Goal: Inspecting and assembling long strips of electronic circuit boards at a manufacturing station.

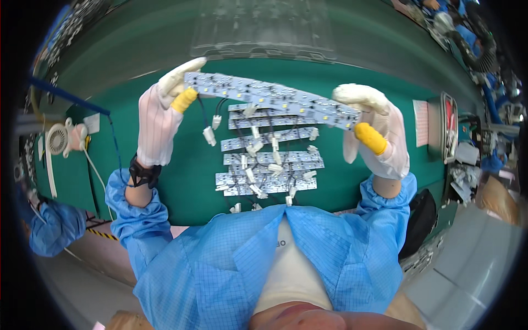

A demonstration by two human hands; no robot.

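A long, narrow LED circuit board [269, 98] is held up by its two ends above the table, its right end lower in the picture. My left hand [165, 110], in a white glove with a yellow thumb cover, pinches the left end. The right end is gripped by my right hand [377, 124], gloved the same way. Short dark wires with white connectors [209, 136] dangle from the board near my left hand. Beneath it, several similar boards [269, 159] lie in rows on the green mat [187, 192], with wires and white plugs across them.
A clear plastic tray [264, 33] stands beyond the mat. At the left are a small pink-white fan [66, 137] and a blue cord [71, 96]; a metal tray [443, 126] sits at the right. Another person's blue sleeve [55, 228] shows at far left.
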